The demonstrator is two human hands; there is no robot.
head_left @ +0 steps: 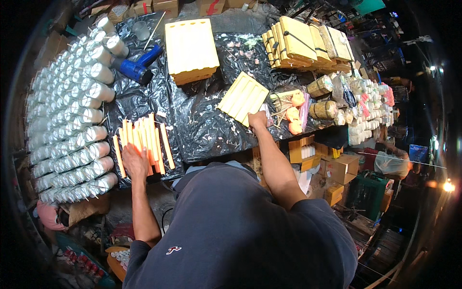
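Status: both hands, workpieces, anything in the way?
Left hand over orange sticks. Right hand at near corner of yellow grooved slab, grip unclear. Orange lumps close beside right hand; blue handheld tool beyond the sticks.

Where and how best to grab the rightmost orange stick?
Probably mid-length on the rightmost orange stick, from above, grip across its width: it lies flat, long and narrow. Bare black plastic on its right leaves room; the left hand is over other sticks farther left.

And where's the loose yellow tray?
In the head view's upper middle, the tray lies right of the unstrapped yellow stack, touched by the right hand.
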